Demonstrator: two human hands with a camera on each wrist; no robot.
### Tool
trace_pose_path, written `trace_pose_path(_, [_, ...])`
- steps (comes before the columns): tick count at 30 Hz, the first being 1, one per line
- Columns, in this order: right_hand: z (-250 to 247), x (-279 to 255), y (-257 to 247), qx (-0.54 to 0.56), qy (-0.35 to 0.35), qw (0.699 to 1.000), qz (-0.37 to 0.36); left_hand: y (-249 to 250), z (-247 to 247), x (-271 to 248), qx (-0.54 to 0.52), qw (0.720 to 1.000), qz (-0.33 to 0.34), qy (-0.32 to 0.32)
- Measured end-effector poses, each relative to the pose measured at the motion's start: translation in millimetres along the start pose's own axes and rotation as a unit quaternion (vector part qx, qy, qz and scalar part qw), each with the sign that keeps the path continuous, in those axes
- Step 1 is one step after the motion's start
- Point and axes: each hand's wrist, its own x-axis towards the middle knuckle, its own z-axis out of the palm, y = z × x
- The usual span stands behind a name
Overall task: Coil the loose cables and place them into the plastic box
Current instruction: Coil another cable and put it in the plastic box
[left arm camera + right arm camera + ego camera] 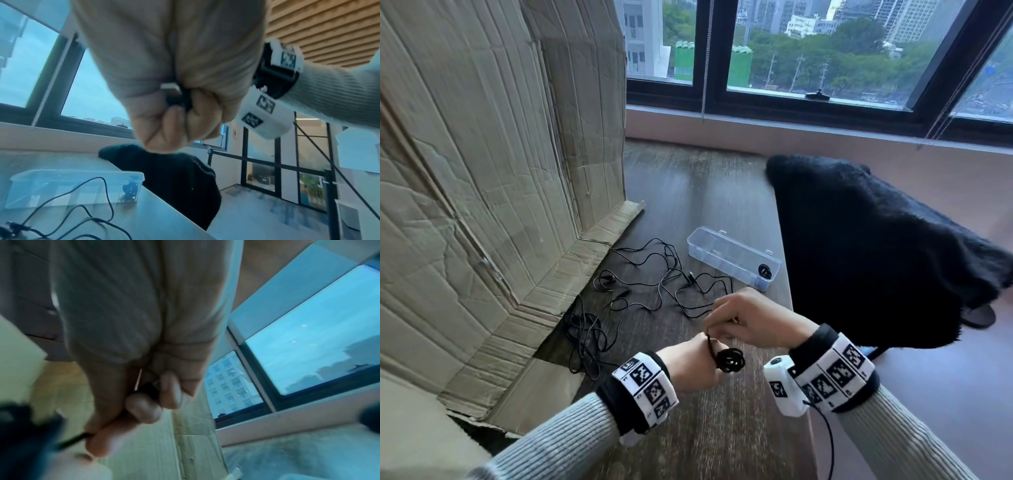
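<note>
A black cable, wound into a small coil (730,360), hangs between my hands above the table's front. My left hand (688,366) grips the coil; the left wrist view shows its fingers (164,126) curled round the cable by a silver plug (168,86). My right hand (746,317) pinches the cable's free end just above the coil; its fingertips (144,405) close on the black strand (72,440). The clear plastic box (702,240) lies open further back, with one coiled cable (764,270) at its right end. Loose black cables (654,274) sprawl on the table to its left.
A tall creased cardboard sheet (482,171) stands along the left, with another cable bunch (585,335) at its foot. A black fuzzy cloth (876,257) hangs past the table's right edge. The wooden table (705,192) runs back to the window sill.
</note>
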Motion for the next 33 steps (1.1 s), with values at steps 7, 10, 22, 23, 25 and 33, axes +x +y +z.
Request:
trace_pose_path(7, [19.0,-19.6,38.8,0.140,0.158,0.973,0.088,-7.7,-10.7,-6.0,-0.216,0.966,0.056,0.130])
trace_pose_path(10, [32.3,-24.9,47.2,0.141,0.207,0.963,0.100,-14.7,-14.0,-2.6,-0.381,0.913,0.070,0.124])
trace_pose_path(22, [47.6,-26.2,34.3,-0.017,0.289,0.953,0.090,-14.0,-28.1,6.3,-0.488,0.868,0.040,0.087])
trace_pose_path(23, [48.9,-22.8,31.3,-0.027,0.266,0.958,0.107,-15.3,-26.9,8.9,-0.460,0.881,0.025,0.108])
trace_pose_path(25, [49.5,-17.1,19.5,-0.008,0.213,0.965,0.154,-16.3,-24.0,11.6,-0.327,0.933,0.004,0.151])
trace_pose_path(33, [54.8,-11.8,-6.5,0.132,0.251,0.932,0.227,-4.4,-21.4,11.1,-0.080,0.983,-0.010,0.166])
